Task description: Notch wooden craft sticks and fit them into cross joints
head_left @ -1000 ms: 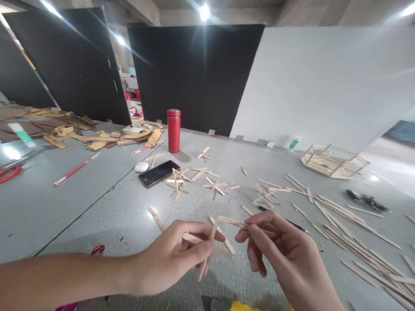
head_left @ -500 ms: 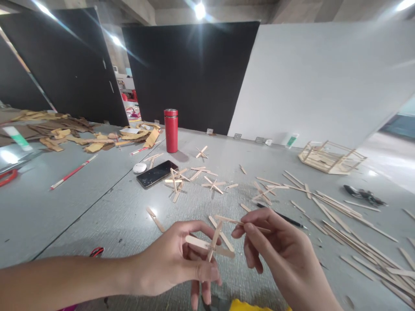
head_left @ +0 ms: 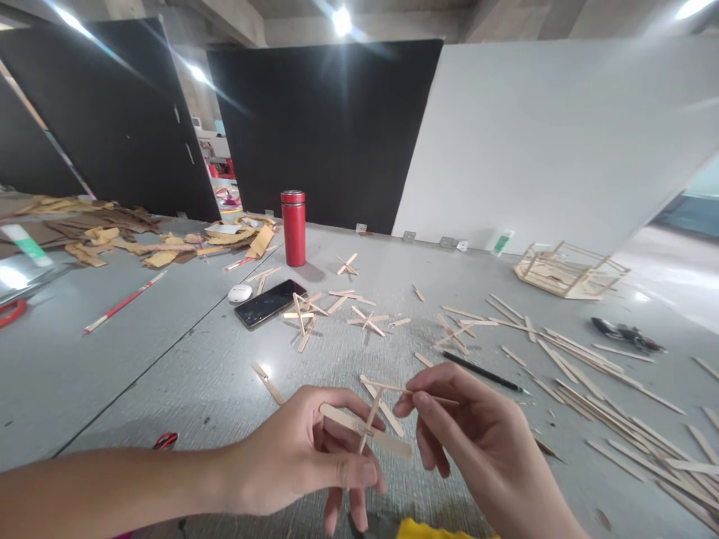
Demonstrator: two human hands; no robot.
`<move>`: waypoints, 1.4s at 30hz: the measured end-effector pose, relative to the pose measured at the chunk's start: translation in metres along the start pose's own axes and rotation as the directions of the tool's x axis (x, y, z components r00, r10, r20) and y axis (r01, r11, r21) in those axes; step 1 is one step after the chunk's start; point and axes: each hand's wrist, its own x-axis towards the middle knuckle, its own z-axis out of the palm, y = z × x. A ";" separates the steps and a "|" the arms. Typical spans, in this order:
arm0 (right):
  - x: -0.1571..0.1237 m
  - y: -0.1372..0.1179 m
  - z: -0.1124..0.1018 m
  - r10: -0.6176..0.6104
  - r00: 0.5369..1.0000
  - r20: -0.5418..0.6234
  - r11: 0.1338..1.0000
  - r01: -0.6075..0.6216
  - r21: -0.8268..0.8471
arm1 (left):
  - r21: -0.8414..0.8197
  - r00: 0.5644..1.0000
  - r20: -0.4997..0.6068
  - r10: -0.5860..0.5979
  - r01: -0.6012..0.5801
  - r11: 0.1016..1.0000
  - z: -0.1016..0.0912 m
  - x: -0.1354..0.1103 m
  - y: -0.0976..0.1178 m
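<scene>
My left hand (head_left: 331, 457) is closed on a cross of wooden craft sticks (head_left: 342, 419), two pieces joined near their middles. Between the thumb and fingertips of my right hand (head_left: 449, 419), a single thin craft stick (head_left: 387, 386) is pinched. Its left end lies at the top of the cross's upright piece; I cannot tell whether the two are fastened. Just behind the hands, a loose craft stick (head_left: 390, 415) rests on the grey table (head_left: 213, 389). Another notched stick (head_left: 268, 383) lies to the left of my left hand.
Crossed-stick pieces (head_left: 368, 320) stand mid-table near a phone (head_left: 269, 303), a white case (head_left: 240, 293) and a red flask (head_left: 294, 232). Many loose sticks (head_left: 595, 404), a black pen (head_left: 483, 372) and a stick frame (head_left: 570, 277) are on the right. Cardboard scraps (head_left: 112, 239) lie far left.
My right hand and its stick have shifted slightly left, towards the cross. The cross has tilted a little in my left hand. The view has moved slightly.
</scene>
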 end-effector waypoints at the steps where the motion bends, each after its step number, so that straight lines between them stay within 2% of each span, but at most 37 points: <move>1: 0.001 0.003 -0.001 -0.008 1.000 -0.004 1.000 0.008 0.003 | 0.007 1.000 -0.003 -0.002 0.002 1.000 0.000 0.000 0.001; 4: 0.003 0.012 -0.006 -0.068 0.997 -0.037 0.998 0.068 -0.008 | 0.037 1.000 -0.008 -0.019 0.019 0.999 0.000 -0.001 0.002; 7: 0.004 0.017 -0.010 -0.121 0.991 -0.056 0.982 0.112 -0.152 | 0.050 1.000 -0.005 -0.018 0.019 0.999 -0.001 -0.002 0.002; 9: 0.003 0.014 -0.011 -0.100 0.995 0.020 0.947 0.102 -0.305 | 0.043 1.000 -0.002 -0.001 0.001 0.999 -0.002 -0.001 0.001; 12: 0.000 0.009 -0.008 0.026 0.971 0.236 0.906 0.077 -0.416 | 0.018 0.998 0.006 0.058 -0.058 0.998 -0.002 0.000 -0.002; 14: -0.001 0.009 -0.006 0.117 0.944 0.310 0.917 0.018 -0.399 | -0.004 0.995 0.004 0.097 -0.097 0.995 -0.002 0.001 -0.004; 17: 0.001 0.013 -0.005 0.180 0.934 0.308 0.940 -0.071 -0.335 | -0.034 0.994 -0.012 0.107 -0.107 0.994 -0.001 0.002 -0.004; 24: 0.006 0.014 -0.006 0.109 0.953 0.281 0.947 -0.014 -0.321 | -0.055 0.982 -0.090 0.169 -0.174 0.983 0.002 0.000 -0.002; 33: 0.008 0.017 -0.005 0.123 0.951 0.285 0.946 -0.025 -0.324 | -0.005 0.975 -0.125 0.185 -0.187 0.982 0.002 -0.001 -0.001; 38: 0.008 0.017 -0.006 0.181 0.927 0.329 0.935 -0.058 -0.350 | 0.103 0.960 -0.147 0.240 -0.227 0.968 0.004 -0.004 0.004; 42: 0.006 0.017 -0.005 0.204 0.907 0.368 0.939 -0.075 -0.335 | 0.188 0.953 -0.112 0.280 -0.257 0.948 0.004 -0.007 0.009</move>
